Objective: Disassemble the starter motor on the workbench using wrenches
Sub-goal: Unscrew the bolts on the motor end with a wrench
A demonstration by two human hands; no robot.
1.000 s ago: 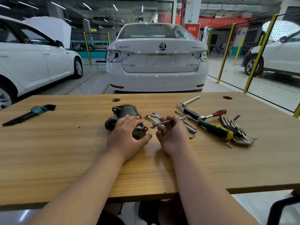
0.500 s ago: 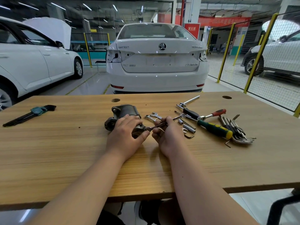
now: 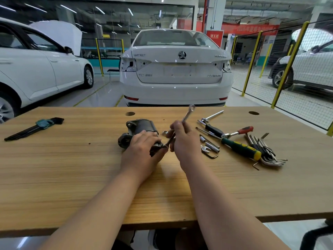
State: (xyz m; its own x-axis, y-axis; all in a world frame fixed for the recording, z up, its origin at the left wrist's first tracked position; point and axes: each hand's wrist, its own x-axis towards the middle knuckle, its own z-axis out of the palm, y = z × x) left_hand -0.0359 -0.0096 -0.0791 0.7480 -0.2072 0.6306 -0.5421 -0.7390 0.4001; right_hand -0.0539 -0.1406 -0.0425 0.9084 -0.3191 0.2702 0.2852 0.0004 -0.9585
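The dark grey starter motor (image 3: 139,127) lies on its side in the middle of the wooden workbench (image 3: 72,168). My left hand (image 3: 142,152) grips its near end from above. My right hand (image 3: 185,139) holds a slim silver wrench (image 3: 187,115) by its shank. The wrench is tilted steeply, its lower head against the motor's near end beside my left thumb, its upper head pointing up and away. Where the lower head meets the motor is partly hidden by my fingers.
To the right lie loose wrenches (image 3: 205,149), a green-yellow screwdriver (image 3: 239,149), a red-handled ratchet (image 3: 237,131), a T-handle (image 3: 212,116) and a hex key set (image 3: 266,154). Another hex key set (image 3: 36,127) lies at far left. A ring-shaped wrench head (image 3: 164,132) sits behind the motor.
My right hand has swung the wrench from nearly flat to steeply upright, its lower head staying at the motor's end. My left hand keeps its grip on the motor.
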